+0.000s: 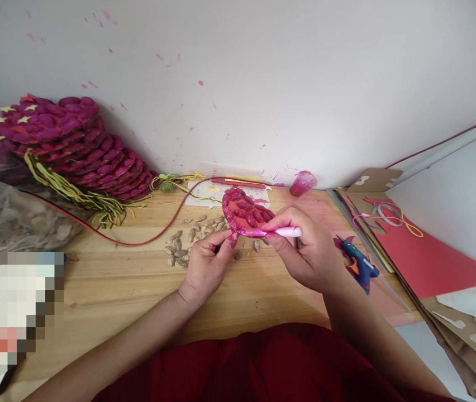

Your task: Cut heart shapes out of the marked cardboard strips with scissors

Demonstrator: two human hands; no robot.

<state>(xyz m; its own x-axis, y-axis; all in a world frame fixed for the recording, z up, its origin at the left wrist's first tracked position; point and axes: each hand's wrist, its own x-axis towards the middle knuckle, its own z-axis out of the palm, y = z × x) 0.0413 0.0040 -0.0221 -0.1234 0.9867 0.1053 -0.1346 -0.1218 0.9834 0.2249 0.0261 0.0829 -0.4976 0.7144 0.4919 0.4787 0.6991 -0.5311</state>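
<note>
My left hand (212,262) pinches the lower edge of a round red disc (244,211) covered with magenta-painted peanuts, holding it tilted above the table. In my right hand (303,245) is a paintbrush (287,231) with a white handle; its pink-stained end touches the disc's lower rim. Magenta paint marks the fingertips. Beneath and to the left of the disc, several unpainted peanuts (178,248) lie scattered on the wooden table (137,296). A cup of pink paint (303,183) stands tilted by the wall.
Stacked magenta peanut discs (95,151) with yellow-green yarn (82,195) lean at the left by a plastic bag (24,212). A red cord (171,218) crosses the table. To the right lie a blue glue gun (359,265) and red paper (434,257). A blurred panel is lower left.
</note>
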